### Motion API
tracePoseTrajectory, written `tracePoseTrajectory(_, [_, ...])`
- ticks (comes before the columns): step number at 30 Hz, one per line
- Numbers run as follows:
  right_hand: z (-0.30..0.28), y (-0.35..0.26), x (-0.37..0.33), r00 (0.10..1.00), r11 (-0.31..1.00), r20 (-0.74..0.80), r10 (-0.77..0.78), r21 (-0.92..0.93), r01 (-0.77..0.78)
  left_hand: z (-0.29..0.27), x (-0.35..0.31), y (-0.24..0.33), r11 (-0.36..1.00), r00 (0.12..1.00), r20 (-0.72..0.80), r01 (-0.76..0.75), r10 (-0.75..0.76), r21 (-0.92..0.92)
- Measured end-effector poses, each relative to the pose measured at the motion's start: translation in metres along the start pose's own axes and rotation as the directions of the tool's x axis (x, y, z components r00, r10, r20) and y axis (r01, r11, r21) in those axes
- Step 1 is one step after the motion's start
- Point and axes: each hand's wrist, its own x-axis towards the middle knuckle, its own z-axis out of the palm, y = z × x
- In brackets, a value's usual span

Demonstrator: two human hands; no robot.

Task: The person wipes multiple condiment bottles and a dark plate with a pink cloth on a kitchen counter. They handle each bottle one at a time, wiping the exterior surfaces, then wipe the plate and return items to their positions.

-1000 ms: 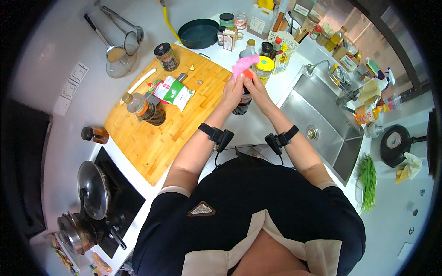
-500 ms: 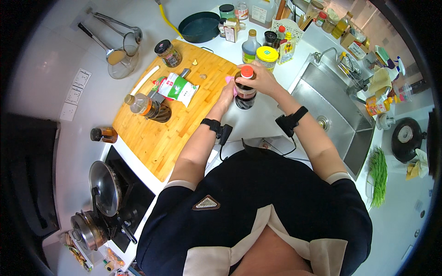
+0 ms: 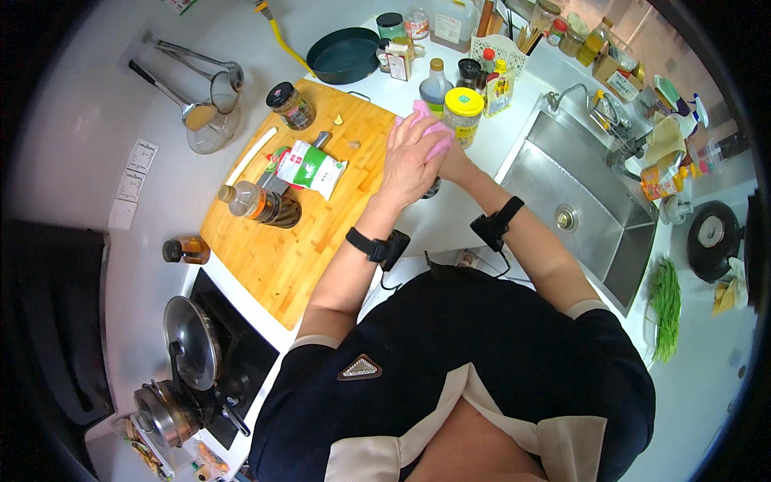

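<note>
A dark sauce bottle (image 3: pixel 434 189) stands at the right edge of the cutting board, mostly hidden by my hands; only a bit of its base shows. My left hand (image 3: pixel 408 165) is closed over its top with a pink cloth (image 3: pixel 436 138) under the fingers. Behind it, my right hand (image 3: pixel 459 166) wraps the bottle's far right side, its fingers partly covered. Just beyond the hands are a yellow-lidded jar (image 3: pixel 463 119) and a clear bottle (image 3: pixel 436 84) of pale liquid.
The wooden board (image 3: pixel 321 249) bears a brown-capped bottle (image 3: pixel 261 205), a green-white packet (image 3: pixel 315 167) and a dark-lidded jar (image 3: pixel 291 107). A sink (image 3: pixel 578 185) lies to the right, a hob (image 3: pixel 241 361) with pots to the lower left, a green pan (image 3: pixel 344 55) at the back.
My left hand has moved up from the bottle's side and now covers its red cap with the cloth. My right hand has shifted lower and behind my left.
</note>
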Motion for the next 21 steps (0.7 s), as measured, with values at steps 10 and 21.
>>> tracePoseTrajectory(10, [-0.002, 0.001, -0.001, 0.945, 0.945, 0.099, 0.313, 0.062, -0.32, 0.01, 0.004, -0.038, 0.396, 0.725, 0.345, 0.639, -0.596, -0.66])
tracePoseTrajectory(21, [-0.023, -0.027, 0.026, 1.0, 0.996, 0.007, 0.015, -0.087, -0.014, 0.028, -0.044, -0.031, 0.284, 0.695, 0.16, 0.478, -0.701, -0.831])
